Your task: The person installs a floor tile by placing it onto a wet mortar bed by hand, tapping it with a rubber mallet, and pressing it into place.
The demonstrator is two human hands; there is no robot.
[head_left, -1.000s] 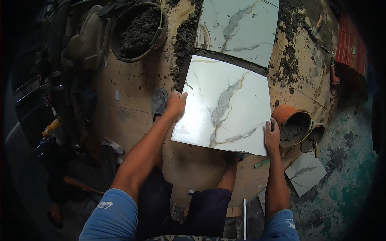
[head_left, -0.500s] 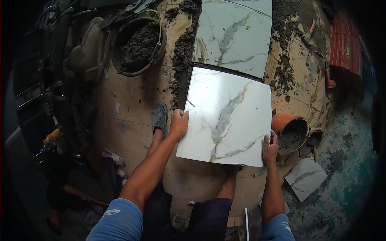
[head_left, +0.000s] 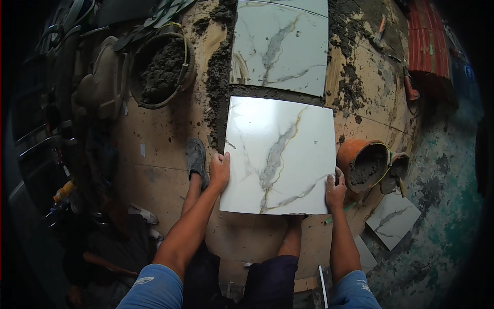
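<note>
Between my two hands I hold a large, glossy white tile (head_left: 252, 159) with grey and gold veining. My left hand (head_left: 219, 171) is closed on its left edge, thumb up along the side. My right hand (head_left: 335, 189) grips the right edge, low down by the near corner. Just beyond the far edge lies a matching tile (head_left: 288, 46) on the floor, smudged with mortar. A strip of dark mortar (head_left: 272, 92) shows in the gap between the two tiles. Whatever lies right under the held tile is hidden.
A black bucket of mortar (head_left: 163, 69) stands at the far left. To the right are an orange bucket (head_left: 363, 165) and a trowel (head_left: 400, 177). Small tile pieces (head_left: 393, 221) lie at the near right. A person's arm (head_left: 110, 263) shows at the lower left.
The held tile has come nearer to me and turned slightly, so the gap to the far tile looks wider. The whole view has shifted, moving the surroundings a little leftward.
</note>
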